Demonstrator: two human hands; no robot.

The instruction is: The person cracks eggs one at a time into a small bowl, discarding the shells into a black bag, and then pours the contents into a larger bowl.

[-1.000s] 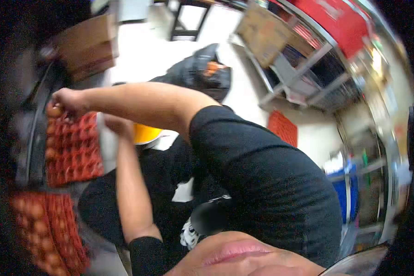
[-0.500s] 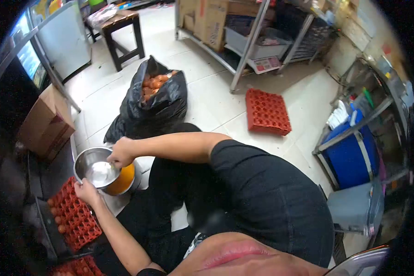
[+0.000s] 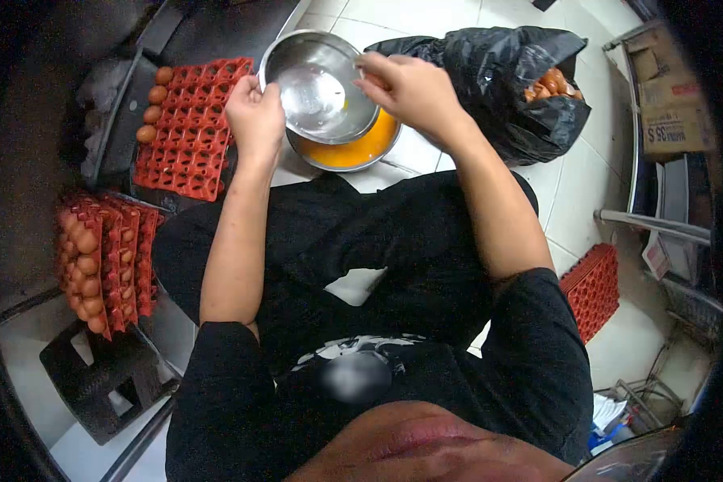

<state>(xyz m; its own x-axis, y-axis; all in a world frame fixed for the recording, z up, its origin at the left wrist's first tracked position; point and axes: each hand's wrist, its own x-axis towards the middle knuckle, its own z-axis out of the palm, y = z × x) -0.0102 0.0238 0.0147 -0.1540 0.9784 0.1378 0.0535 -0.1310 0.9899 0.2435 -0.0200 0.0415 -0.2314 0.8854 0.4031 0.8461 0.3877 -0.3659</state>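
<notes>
A shiny metal bowl (image 3: 309, 88) is above a larger round container of orange-yellow beaten egg (image 3: 357, 150), overlapping part of it. A small yellow spot lies inside the bowl. My left hand (image 3: 255, 112) grips the bowl's left rim, thumb over the edge. At the opposite rim is my right hand (image 3: 410, 90), its fingers closed in a pinch; whether they hold the rim or something small is hidden. Left of the bowl stands a red egg tray (image 3: 191, 132), with a few brown eggs (image 3: 157, 95) along its far-left edge and its other cups bare.
Several egg-filled trays (image 3: 96, 257) lean at lower left, above a black stool (image 3: 108, 373). A black bag (image 3: 490, 88) of eggshells (image 3: 553, 84) stands right of the bowl. More red trays (image 3: 593, 289) lie on the tiled floor near a metal shelf (image 3: 659, 229).
The camera view has swung round, so everything appears shifted and turned. My left hand still holds the bowl over the container. My right hand is now at the rim, fingers pinched.
</notes>
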